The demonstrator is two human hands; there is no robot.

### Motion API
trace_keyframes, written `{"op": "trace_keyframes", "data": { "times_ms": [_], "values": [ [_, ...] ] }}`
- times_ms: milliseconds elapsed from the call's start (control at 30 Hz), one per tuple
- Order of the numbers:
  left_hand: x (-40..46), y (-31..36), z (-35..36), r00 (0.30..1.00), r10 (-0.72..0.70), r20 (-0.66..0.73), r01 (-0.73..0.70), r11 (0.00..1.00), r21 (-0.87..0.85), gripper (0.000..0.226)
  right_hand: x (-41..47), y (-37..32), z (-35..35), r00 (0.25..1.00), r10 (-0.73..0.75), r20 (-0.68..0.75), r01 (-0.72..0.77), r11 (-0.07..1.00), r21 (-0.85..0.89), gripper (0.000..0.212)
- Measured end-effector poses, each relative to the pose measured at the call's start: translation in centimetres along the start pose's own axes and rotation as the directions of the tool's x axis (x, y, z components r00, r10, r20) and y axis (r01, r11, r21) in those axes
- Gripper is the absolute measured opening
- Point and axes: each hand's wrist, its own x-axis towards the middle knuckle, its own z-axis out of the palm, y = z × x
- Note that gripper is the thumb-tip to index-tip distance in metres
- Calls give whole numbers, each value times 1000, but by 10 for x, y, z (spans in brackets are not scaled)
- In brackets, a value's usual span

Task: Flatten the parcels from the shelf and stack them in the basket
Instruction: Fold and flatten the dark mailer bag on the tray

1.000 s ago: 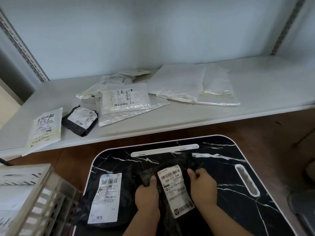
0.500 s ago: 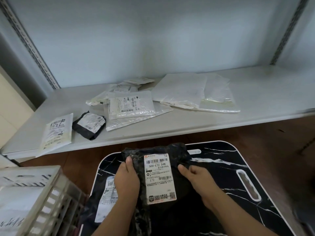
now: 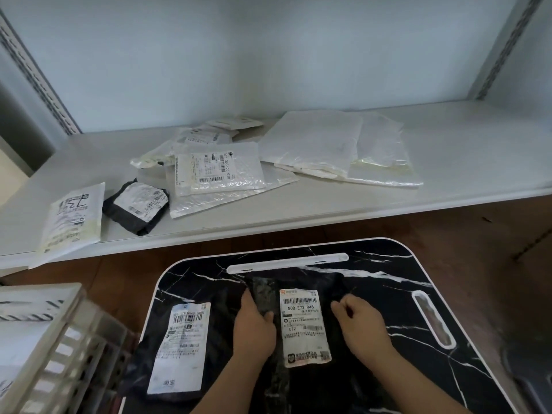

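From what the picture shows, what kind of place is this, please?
Probably a parcel sorting or storage room. Labelled courier parcels lie on a metal shelf, both hands press a black parcel on a marble-patterned table, and a slatted basket stands beside it.

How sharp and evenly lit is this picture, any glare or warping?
Head view: soft, even light; glare on the clear bags; wide-angle bending curves the shelf edge; the basket at the corner is smeared; the black parcel's label reads clearly.

Two bare forearms, left grip (image 3: pixel 254 327), right grip (image 3: pixel 363 327), sleeveless, unadorned.
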Motion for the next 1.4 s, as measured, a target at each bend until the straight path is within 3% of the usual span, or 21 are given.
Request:
{"op": "trace_keyframes", "data": {
  "times_ms": [133,200,233,300,367,433,600,800,967,1067,1133,1233,1400],
  "values": [
    [6,-4,-3,997,62,-47,-61,998,7,69,6,2,7,997,55,-52,-61,990,-124,27],
    [10,-5,0,988,119,-93,-110,989,94,79,2,-2,14,986,7,-164,-44,974,-221,23],
    [10,-8,5,973,194,-124,-166,964,206,81,-1,-2,18,968,-81,-236,7,953,-301,33],
    [7,-21,18,875,474,-94,-377,791,481,70,-7,1,27,903,-383,-196,257,845,-470,47],
    [0,-42,35,790,604,103,-536,599,595,57,-14,11,37,810,-584,55,498,636,-590,54],
    [-10,-59,44,772,604,197,-575,534,619,57,-20,26,48,784,-585,210,578,563,-590,60],
    [-16,-74,47,761,614,208,-579,500,644,58,-23,45,60,790,-543,283,585,532,-611,57],
    [-10,-77,53,783,592,189,-536,490,687,63,-19,46,59,813,-519,266,559,565,-607,58],
    [-11,-62,50,827,526,199,-504,537,677,56,-19,25,49,820,-541,185,543,634,-550,45],
    [2,-48,44,849,511,137,-456,575,680,49,4,7,51,831,-528,176,513,604,-610,47],
    [16,-46,43,840,528,123,-447,546,709,53,18,5,57,850,-490,195,487,589,-645,51],
    [29,-49,43,865,477,155,-425,533,731,59,30,12,61,895,-379,234,435,633,-640,59],
    [39,-55,49,874,376,307,-465,467,752,58,30,19,69,908,-270,322,419,636,-648,57]
  ]
}}
